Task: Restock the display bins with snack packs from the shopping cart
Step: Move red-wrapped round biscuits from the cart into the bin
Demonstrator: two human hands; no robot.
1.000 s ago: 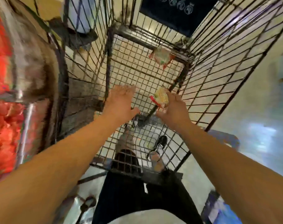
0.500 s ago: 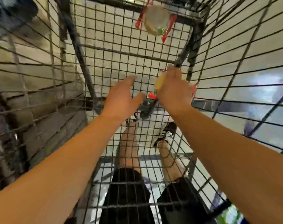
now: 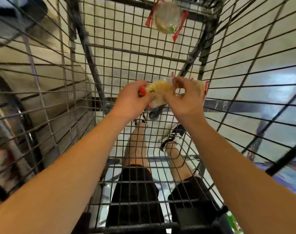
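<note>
Two snack packs show inside the shopping cart (image 3: 110, 53). Your left hand (image 3: 132, 102) grips one snack pack (image 3: 160, 89) by its red end, fingers curled round it, low over the wire floor. Your right hand (image 3: 186, 100) pinches the same pack's clear edge between thumb and fingertips; another red-edged wrapper seems to sit behind that hand, though you cannot tell whether it is held. The second pack (image 3: 166, 19) lies on the mesh at the cart's far end, well apart from both hands.
</note>
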